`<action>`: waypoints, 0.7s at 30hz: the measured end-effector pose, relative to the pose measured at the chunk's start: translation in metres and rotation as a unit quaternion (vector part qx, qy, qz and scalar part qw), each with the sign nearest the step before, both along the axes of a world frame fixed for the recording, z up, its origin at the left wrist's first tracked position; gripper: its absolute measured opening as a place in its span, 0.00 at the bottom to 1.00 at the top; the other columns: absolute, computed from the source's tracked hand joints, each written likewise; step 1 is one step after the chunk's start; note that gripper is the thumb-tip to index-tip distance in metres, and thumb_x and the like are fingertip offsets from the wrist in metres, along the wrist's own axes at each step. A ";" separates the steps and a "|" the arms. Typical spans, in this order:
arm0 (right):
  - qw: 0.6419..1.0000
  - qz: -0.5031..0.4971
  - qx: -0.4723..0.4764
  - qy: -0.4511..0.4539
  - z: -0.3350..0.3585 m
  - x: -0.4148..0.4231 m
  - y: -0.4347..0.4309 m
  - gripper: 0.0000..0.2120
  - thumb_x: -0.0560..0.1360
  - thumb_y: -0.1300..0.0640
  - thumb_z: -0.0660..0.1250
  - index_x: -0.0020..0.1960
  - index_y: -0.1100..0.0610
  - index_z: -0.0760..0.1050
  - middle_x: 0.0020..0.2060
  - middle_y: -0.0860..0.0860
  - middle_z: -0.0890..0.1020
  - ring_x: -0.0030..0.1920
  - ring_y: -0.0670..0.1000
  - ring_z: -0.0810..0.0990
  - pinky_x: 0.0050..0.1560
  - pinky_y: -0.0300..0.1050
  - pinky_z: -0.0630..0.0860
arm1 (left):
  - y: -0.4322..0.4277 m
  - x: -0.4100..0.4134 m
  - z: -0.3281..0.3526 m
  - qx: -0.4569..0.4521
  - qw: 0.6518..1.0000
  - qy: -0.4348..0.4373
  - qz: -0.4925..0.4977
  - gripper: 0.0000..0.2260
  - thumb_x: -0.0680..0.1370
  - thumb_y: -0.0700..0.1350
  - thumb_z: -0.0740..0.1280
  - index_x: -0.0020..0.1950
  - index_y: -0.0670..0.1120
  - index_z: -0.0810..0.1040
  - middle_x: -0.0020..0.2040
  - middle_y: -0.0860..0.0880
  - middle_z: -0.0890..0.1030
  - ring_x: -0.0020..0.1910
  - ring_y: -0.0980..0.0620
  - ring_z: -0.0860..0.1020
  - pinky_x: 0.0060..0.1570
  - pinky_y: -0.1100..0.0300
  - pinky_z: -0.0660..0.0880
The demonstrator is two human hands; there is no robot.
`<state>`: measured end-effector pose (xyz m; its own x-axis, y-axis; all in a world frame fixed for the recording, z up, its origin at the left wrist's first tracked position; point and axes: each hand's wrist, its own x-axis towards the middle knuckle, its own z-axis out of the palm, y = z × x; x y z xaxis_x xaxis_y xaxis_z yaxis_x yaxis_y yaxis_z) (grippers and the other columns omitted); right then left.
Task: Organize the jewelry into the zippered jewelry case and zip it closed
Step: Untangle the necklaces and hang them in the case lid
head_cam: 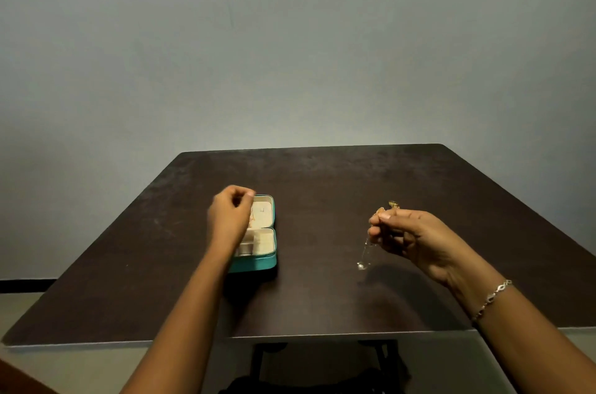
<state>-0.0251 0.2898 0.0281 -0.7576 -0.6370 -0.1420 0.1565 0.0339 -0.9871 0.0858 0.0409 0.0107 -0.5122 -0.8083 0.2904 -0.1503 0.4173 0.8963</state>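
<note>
Open teal jewelry case (258,264) under the left hand, a chain in the right.

The case lay unzipped on the dark table (322,181), its cream compartments showing just below the left hand's (229,216) curled fingers, thumb tip to forefinger; I could not tell whether they pinched anything. Well off to the side, the right hand's (409,239) fingertips pinched a thin silver chain (366,253), which hung straight down from them. Small gold pieces (387,206) lay just beyond those fingertips. A bracelet (493,297) circled the right wrist.
</note>
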 end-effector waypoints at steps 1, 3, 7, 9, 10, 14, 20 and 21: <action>1.000 0.004 -0.001 -0.004 -0.001 0.000 0.000 0.08 0.76 0.62 0.61 0.43 0.61 0.78 0.32 0.53 0.82 0.34 0.49 0.80 0.43 0.43 0.72 | -0.012 0.002 -0.005 -0.027 0.998 -0.033 0.040 0.08 0.78 0.47 0.62 0.49 0.44 0.79 0.47 0.43 0.81 0.49 0.44 0.78 0.49 0.49 0.75; 1.000 0.010 -0.006 -0.018 -0.001 0.003 -0.002 0.09 0.77 0.60 0.61 0.44 0.61 0.77 0.32 0.52 0.81 0.34 0.49 0.80 0.42 0.42 0.72 | -0.035 0.006 -0.016 -0.045 0.991 -0.093 0.089 0.13 0.79 0.52 0.60 0.52 0.43 0.77 0.50 0.42 0.80 0.52 0.43 0.76 0.52 0.46 0.75; 0.999 0.018 -0.006 -0.032 -0.001 0.005 -0.003 0.09 0.77 0.60 0.60 0.44 0.62 0.78 0.31 0.53 0.80 0.34 0.50 0.79 0.43 0.43 0.73 | -0.071 0.009 -0.037 -0.007 0.978 -0.179 0.105 0.17 0.78 0.57 0.58 0.49 0.44 0.75 0.51 0.41 0.79 0.53 0.42 0.75 0.53 0.47 0.73; 0.999 0.020 -0.005 -0.034 -0.002 0.005 -0.003 0.08 0.76 0.62 0.61 0.45 0.63 0.78 0.31 0.53 0.79 0.34 0.50 0.79 0.44 0.44 0.74 | -0.080 0.006 -0.045 0.022 0.973 -0.208 0.096 0.18 0.77 0.58 0.59 0.50 0.43 0.75 0.51 0.41 0.79 0.51 0.42 0.76 0.50 0.50 0.73; 0.999 0.020 -0.005 -0.036 -0.002 0.005 -0.003 0.08 0.76 0.63 0.61 0.44 0.63 0.78 0.31 0.54 0.79 0.34 0.50 0.78 0.45 0.45 0.74 | -0.083 0.005 -0.048 0.035 0.972 -0.217 0.089 0.19 0.77 0.59 0.60 0.50 0.43 0.75 0.51 0.42 0.79 0.50 0.43 0.76 0.49 0.50 0.73; 0.999 0.022 0.002 -0.028 -0.005 0.005 -0.005 0.09 0.76 0.62 0.61 0.43 0.62 0.79 0.30 0.53 0.79 0.34 0.50 0.78 0.47 0.46 0.71 | -0.090 0.002 -0.059 0.059 0.970 -0.230 0.060 0.20 0.75 0.59 0.63 0.50 0.42 0.78 0.50 0.43 0.81 0.49 0.45 0.78 0.50 0.49 0.76; 0.999 0.029 0.006 -0.020 -0.006 0.005 -0.008 0.09 0.76 0.62 0.62 0.42 0.62 0.80 0.30 0.54 0.79 0.33 0.49 0.78 0.46 0.45 0.73 | -0.089 -0.007 -0.064 0.014 0.958 -0.284 0.043 0.16 0.75 0.55 0.64 0.54 0.45 0.79 0.52 0.44 0.81 0.52 0.44 0.77 0.50 0.51 0.75; 0.999 0.028 0.006 -0.018 -0.005 0.005 -0.008 0.09 0.76 0.63 0.62 0.43 0.63 0.80 0.30 0.54 0.79 0.32 0.48 0.79 0.45 0.44 0.73 | -0.089 -0.008 -0.065 0.011 0.957 -0.289 0.038 0.15 0.75 0.54 0.65 0.54 0.45 0.79 0.52 0.44 0.81 0.52 0.45 0.77 0.51 0.51 0.75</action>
<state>-0.0202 0.2817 0.0233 -0.7144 -0.6771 -0.1765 0.1902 0.0548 -0.9802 0.0773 -0.0479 -0.0545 -0.5211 -0.8525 -0.0407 -0.6523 0.3671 0.6631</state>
